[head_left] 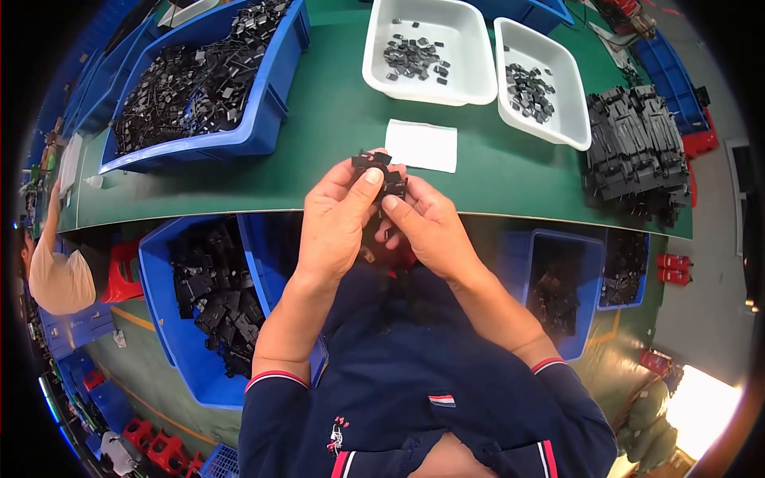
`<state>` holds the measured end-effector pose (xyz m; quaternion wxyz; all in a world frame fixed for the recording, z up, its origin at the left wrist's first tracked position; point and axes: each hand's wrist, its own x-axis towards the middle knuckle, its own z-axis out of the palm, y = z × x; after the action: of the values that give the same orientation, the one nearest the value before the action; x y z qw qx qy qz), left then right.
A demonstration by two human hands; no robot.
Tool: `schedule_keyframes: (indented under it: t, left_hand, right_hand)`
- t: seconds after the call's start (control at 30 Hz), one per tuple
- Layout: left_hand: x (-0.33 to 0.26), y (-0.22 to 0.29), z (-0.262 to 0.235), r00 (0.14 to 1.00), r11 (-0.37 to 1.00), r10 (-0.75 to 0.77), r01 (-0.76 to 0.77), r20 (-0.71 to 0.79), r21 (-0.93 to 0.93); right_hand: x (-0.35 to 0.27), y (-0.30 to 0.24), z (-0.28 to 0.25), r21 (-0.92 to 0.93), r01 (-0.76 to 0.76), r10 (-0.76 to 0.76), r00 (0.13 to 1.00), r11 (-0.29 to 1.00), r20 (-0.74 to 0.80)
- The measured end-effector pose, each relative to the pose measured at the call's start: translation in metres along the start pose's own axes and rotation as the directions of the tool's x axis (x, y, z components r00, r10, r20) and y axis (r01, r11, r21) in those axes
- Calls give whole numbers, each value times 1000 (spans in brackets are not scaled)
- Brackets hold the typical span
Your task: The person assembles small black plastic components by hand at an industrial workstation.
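Pinching black plastic part (381, 171) between left hand (339, 219) and right hand (422, 227), below white paper sheet (421, 146).

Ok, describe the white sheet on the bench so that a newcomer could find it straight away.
Start at the green bench. In front of the two white trays of small dark pieces lies a flat white sheet, just beyond the black part held by both hands. It is the only flat, bare white thing there.
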<state>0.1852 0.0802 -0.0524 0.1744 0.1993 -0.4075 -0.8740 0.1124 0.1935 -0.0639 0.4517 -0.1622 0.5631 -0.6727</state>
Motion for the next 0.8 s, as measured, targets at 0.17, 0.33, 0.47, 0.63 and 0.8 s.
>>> schedule_keyframes:
  t: [0.17, 0.33, 0.47, 0.63, 0.8]
  left_hand:
    - [-6, -9, -5, 992, 990, 117, -113, -40, 90]
    - [-10, -3, -20, 983, 989, 145, -144, -112, 17]
    - [-17, 2, -39, 977, 988, 78, -50, -198, 144]
    - [-18, -16, -53, 990, 998, -40, 34, -136, -44]
    - [-26, -28, -47, 991, 991, -12, -5, -133, -132]
  right_hand:
    - [-9, 2, -4, 4, 15, -14, 998, 1000, -65]
    - [-7, 6, -6, 54, 22, -16, 994, 998, -108]
    - [-6, 2, -8, 60, -25, 31, 994, 998, -107]
    - [-5, 4, 2, 293, -103, 104, 995, 951, 11]
    - [-4, 10, 10, 123, -34, 48, 992, 992, -114]
